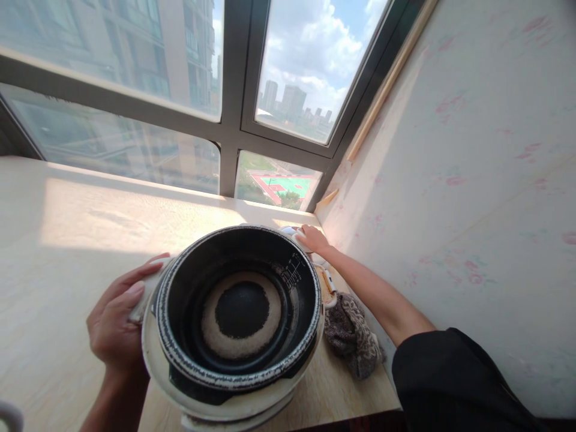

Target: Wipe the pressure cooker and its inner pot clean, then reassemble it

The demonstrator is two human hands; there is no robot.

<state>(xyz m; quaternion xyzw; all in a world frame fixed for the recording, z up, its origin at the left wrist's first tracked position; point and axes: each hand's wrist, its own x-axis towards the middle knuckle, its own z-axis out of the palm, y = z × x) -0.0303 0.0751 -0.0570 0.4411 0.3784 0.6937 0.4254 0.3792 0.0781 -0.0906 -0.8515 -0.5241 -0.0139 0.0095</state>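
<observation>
A white rice cooker (155, 354) with a worn black inner pot (238, 300) stands open on a pale wooden counter (67, 240), close below me. My left hand (117, 318) grips the cooker's left side, fingers curled round its white rim. My right hand (312, 239) reaches past the far right side and rests closed on a white part behind the pot, likely the lid or hinge. The pot's bottom shows a pale ring around a dark centre.
A grey patterned cloth (351, 336) lies crumpled on the counter right of the cooker, under my right forearm. A wall (472, 180) stands close on the right. A large window (234, 108) runs along the counter's far edge.
</observation>
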